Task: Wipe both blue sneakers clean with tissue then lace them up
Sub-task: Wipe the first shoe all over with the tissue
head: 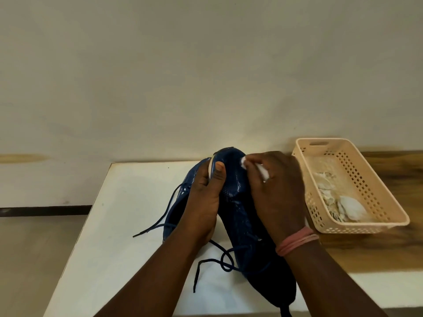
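White table [128, 202]: left hand [203, 200] gripping held sneaker [238, 202], right hand [274, 191] pinching tissue [263, 172], rubbing toe; advise short firm strokes, steadying grip.

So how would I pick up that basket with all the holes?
Grab the basket by the slot handle cut into its far end wall, coming from above. That oval hole is shaped for fingers. The crumpled tissues inside look light, though a second hand on the near rim would probably keep it level.

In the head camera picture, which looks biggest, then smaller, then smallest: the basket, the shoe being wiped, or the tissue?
1. Shoe, though it sits nearer the camera, so unsure against the basket
2. Basket
3. Tissue, mostly hidden in the right hand
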